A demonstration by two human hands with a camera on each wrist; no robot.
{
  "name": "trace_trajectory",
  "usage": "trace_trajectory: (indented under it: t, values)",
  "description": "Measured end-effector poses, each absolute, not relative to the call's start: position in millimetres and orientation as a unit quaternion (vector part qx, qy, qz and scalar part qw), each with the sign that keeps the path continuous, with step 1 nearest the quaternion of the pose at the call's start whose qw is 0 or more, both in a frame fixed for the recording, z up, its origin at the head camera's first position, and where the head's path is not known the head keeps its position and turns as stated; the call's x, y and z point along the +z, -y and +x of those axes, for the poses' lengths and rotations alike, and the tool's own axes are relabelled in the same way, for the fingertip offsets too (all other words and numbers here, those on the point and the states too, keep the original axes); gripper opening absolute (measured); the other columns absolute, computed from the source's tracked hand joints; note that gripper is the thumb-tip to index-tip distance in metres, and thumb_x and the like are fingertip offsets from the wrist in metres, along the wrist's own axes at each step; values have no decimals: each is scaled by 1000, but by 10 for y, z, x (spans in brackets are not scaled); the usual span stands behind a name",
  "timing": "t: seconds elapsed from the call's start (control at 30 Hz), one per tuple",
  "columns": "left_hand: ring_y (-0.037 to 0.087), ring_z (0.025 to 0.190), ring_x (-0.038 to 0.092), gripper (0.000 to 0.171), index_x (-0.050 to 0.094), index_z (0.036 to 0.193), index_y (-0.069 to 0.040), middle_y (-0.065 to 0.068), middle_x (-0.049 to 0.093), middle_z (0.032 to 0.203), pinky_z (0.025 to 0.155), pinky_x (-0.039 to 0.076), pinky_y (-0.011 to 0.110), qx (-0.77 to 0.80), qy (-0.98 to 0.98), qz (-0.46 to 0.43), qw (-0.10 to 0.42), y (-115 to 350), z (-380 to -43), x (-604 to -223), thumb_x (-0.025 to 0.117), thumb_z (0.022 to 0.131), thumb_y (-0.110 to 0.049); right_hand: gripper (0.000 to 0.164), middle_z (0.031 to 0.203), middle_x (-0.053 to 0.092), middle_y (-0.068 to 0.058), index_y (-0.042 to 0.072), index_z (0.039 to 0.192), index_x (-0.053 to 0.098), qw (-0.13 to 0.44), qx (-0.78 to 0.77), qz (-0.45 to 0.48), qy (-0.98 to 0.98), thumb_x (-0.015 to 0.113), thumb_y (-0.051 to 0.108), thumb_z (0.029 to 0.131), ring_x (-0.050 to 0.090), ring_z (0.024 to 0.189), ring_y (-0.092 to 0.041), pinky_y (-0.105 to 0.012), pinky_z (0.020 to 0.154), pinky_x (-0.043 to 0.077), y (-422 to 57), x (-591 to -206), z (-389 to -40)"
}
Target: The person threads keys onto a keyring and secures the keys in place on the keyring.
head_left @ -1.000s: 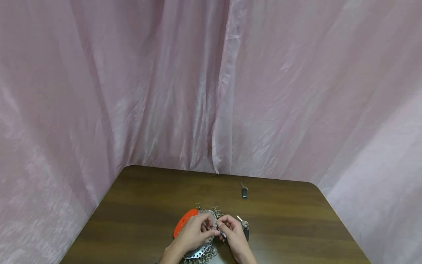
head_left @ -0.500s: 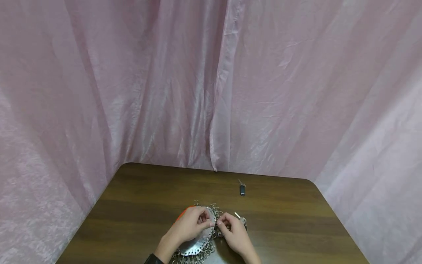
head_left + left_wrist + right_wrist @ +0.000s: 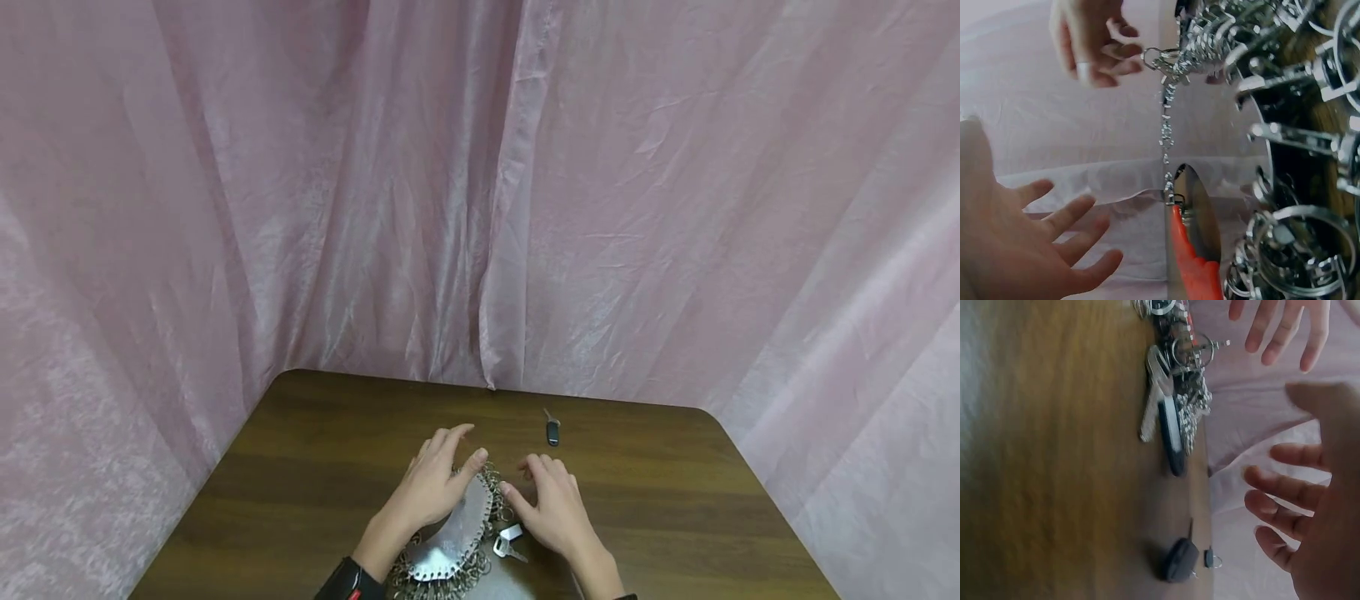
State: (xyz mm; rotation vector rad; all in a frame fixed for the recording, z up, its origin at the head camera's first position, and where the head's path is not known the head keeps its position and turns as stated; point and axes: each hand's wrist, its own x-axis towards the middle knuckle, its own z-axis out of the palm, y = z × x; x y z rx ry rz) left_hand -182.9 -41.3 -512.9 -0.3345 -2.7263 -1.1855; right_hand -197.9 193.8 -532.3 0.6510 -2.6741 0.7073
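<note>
A shiny metal plate [image 3: 450,537] edged with many small metal rings [image 3: 480,569] lies on the table. My left hand [image 3: 427,492] hovers over its left side, fingers spread and holding nothing. My right hand [image 3: 555,507] is raised just right of the plate, fingers loosely bent around nothing. Below it, at the plate's right edge, lies a key [image 3: 510,548] with a dark, pale-faced fob [image 3: 1172,434]. In the left wrist view, a red-orange piece [image 3: 1191,262] shows beyond the rings; the left hand covers it in the head view.
A key with a dark fob [image 3: 552,432] lies farther back on the brown wooden table [image 3: 360,442]. Another dark car key [image 3: 1182,558] shows in the right wrist view, hidden behind my right hand in the head view. Pink curtains [image 3: 637,250] hang around the table.
Both hands were pinching at the plate's right edge. They have now let go, opened and moved apart, upward. The key and fob at that edge have come into view.
</note>
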Motion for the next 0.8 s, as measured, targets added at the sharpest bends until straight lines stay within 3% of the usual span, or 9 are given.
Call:
trace_trajectory:
  t: [0.13, 0.3, 0.47, 0.8]
  values:
    - [41, 152, 34, 81, 27, 169, -27, 13, 39, 164, 114, 30, 74, -353, 927, -98, 85, 435, -1861, -5153, 44, 104, -73, 66, 137, 62, -13, 14, 143, 61, 163, 214, 225, 937, 68, 60, 96, 57, 126, -37, -63, 98, 44, -1946, -5288, -2017]
    - [41, 161, 9, 96, 22, 170, -30, 14, 19, 175, 122, 16, 72, -241, 962, -89, 89, 522, -1896, -5241, 40, 95, -86, 88, 171, 30, -14, 27, 166, 37, 149, 192, 217, 945, 61, 72, 94, 25, 157, -43, -74, 119, 19, -1945, -5266, -2042]
    - [39, 162, -6, 99, 23, 170, -29, 14, 9, 176, 124, 5, 69, -201, 973, -88, 73, 587, -1918, -5348, 40, 92, -89, 95, 176, 14, -11, 32, 169, 25, 128, 172, 205, 955, 56, 80, 92, 6, 161, -39, -72, 122, 7, -1941, -5273, -2043]
    - [41, 161, -4, 101, 28, 169, -30, 9, 7, 177, 122, 6, 72, -204, 975, -88, 17, 620, -1864, -5357, 35, 90, -93, 96, 175, 17, -13, 30, 169, 27, 107, 155, 202, 961, 54, 82, 92, 6, 161, -41, -72, 122, 7, -1923, -5350, -2038]
